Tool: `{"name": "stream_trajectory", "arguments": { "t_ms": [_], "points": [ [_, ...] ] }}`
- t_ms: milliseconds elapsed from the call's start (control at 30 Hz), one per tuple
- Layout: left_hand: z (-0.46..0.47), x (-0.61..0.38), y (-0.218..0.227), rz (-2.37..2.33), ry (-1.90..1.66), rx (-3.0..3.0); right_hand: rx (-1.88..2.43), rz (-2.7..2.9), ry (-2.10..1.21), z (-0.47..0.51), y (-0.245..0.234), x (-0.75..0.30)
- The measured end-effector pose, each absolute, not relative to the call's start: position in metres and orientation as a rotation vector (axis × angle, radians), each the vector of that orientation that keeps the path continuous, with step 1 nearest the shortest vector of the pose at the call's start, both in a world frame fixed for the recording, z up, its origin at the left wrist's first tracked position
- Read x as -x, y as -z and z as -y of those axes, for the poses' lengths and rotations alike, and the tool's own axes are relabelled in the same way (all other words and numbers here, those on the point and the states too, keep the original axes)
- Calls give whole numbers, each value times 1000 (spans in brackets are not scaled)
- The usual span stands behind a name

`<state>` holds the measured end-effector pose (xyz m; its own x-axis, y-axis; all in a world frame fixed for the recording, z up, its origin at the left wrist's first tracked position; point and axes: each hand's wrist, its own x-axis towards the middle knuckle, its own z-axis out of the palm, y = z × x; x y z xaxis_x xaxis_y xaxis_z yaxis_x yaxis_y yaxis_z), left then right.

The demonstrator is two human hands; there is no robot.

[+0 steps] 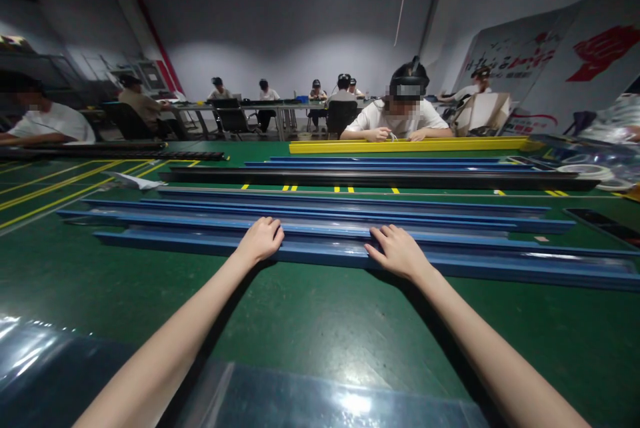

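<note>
Several long blue channel strips (pixel 325 252) lie side by side across the green table, the nearest running left to right in front of me. My left hand (pixel 261 239) is curled over the nearest strip left of its middle, its fingers bent onto the ridge. On the same strip, farther right, rests my right hand (pixel 397 251), thumb toward the near wall and fingers hooked over the far ridge. The undersides of both hands are hidden. Behind the hands are more blue strips (pixel 465 219), partly overlapping.
A black strip (pixel 380 178) and a yellow strip (pixel 410 145) lie farther back. Clear plastic sheeting (pixel 300 398) covers the near edge. A phone-like dark slab (pixel 603 227) and tape rolls (pixel 585 173) are at right. A person (pixel 400 118) works opposite.
</note>
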<state>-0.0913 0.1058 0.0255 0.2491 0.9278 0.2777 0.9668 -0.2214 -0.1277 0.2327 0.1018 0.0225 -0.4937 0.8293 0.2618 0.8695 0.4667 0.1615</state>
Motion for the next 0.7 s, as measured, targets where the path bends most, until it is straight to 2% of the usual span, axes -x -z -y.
{"name": "stream_trajectory", "arguments": {
  "t_ms": [433,567,700],
  "points": [
    [-94,84,-38,1599,108,2302,1403,2553,428,-93,-26,-240],
    [-106,67,-50,1403,185,2305,1483,2379,357,-117,-36,-242],
    [-141,37,-63,1484,183,2330,1556,2313,318,-157,-42,-242]
  ]
}}
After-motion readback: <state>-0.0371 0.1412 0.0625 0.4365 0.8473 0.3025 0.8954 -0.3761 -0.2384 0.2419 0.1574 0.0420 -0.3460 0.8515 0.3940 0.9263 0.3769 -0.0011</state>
